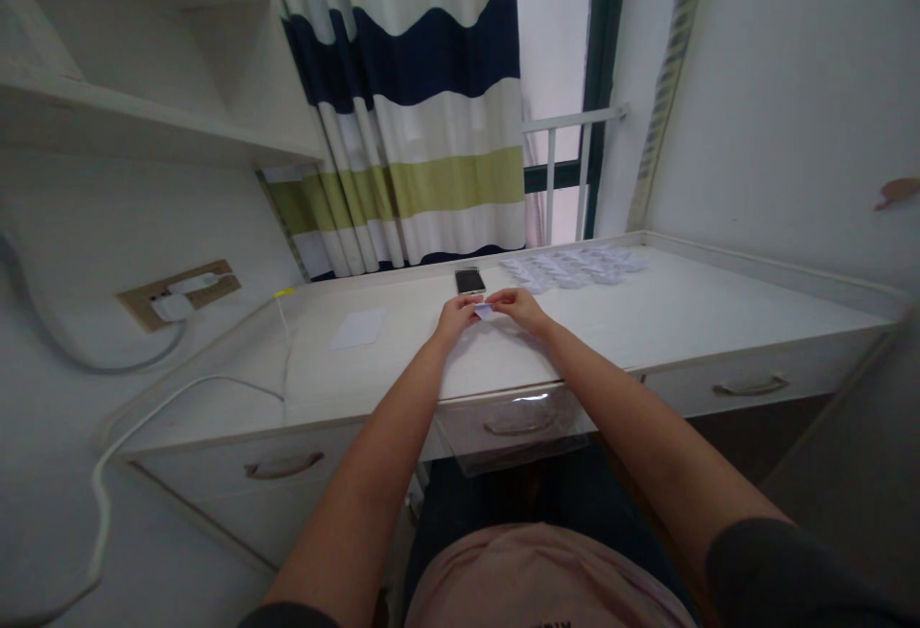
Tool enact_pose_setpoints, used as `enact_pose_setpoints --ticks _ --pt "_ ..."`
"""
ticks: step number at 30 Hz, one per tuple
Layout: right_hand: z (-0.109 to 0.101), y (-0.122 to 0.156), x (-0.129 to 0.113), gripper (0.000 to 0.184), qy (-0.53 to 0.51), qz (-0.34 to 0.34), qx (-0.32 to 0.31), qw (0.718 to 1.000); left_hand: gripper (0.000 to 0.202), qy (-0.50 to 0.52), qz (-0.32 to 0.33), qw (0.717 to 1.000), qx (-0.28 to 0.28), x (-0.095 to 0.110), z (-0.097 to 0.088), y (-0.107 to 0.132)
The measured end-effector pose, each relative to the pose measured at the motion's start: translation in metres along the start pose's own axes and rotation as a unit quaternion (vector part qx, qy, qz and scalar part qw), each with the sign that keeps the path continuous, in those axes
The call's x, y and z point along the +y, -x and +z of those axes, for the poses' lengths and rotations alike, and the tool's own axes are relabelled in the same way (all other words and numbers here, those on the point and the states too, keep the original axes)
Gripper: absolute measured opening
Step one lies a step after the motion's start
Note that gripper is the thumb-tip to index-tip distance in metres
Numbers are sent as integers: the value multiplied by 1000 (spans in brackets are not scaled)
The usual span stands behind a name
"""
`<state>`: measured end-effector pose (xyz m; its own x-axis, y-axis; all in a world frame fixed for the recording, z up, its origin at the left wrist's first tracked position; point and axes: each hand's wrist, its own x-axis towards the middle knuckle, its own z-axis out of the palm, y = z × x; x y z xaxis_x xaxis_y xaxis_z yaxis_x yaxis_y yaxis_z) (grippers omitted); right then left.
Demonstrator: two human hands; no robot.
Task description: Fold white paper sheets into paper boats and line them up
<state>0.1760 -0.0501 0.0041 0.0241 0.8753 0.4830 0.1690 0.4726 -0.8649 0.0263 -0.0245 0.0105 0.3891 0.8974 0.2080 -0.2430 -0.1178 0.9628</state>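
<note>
Both hands meet over the middle of the white desk around a small white piece of paper (484, 312), which looks folded. My left hand (458, 314) pinches its left side. The fingers of my right hand (518, 307) are closed on its right side. Just behind the hands lies a dark phone (471, 281). Beyond my right hand, rows of several small folded white papers (575, 267) rest along the back of the desk. A flat stack or sheet of white paper (357, 330) lies to the left. The exact folds of the held paper are too small to make out.
The white desk (402, 369) has drawers with handles along its front. A white cable (208, 381) runs over its left side, near a wall socket (179, 294). A striped curtain (446, 129) hangs behind, and a shelf (144, 120) juts out at upper left.
</note>
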Motion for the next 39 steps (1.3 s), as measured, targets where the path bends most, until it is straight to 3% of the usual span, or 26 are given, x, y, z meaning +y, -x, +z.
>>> enact_pose_setpoints --ticks 4,8,12,16,18,23,29,39 --pt "0 -1 0 11 22 -22 2 1000 9 10 7 1000 -9 -2 -2 -2" --pt "0 -1 1 11 40 -29 10 999 24 -33 24 999 6 -6 -4 -3" --pt "1 -1 1 13 -2 -15 -1 1000 40 -56 28 998 -10 -4 -6 0" --pt "1 -2 1 26 -70 6 -1 998 45 -71 37 997 -20 -3 -4 2" --pt "1 -2 1 31 -87 15 -2 996 44 -69 32 997 -27 -4 -3 1" --pt "0 -1 -1 32 -81 12 19 996 24 -89 -52 992 -71 -7 -2 0" --pt "0 5 -8 26 -35 60 -28 997 21 -121 -34 986 -107 -6 -4 0" --pt "-1 7 -11 26 -39 71 -60 995 19 -148 -49 975 -156 -8 -5 0"
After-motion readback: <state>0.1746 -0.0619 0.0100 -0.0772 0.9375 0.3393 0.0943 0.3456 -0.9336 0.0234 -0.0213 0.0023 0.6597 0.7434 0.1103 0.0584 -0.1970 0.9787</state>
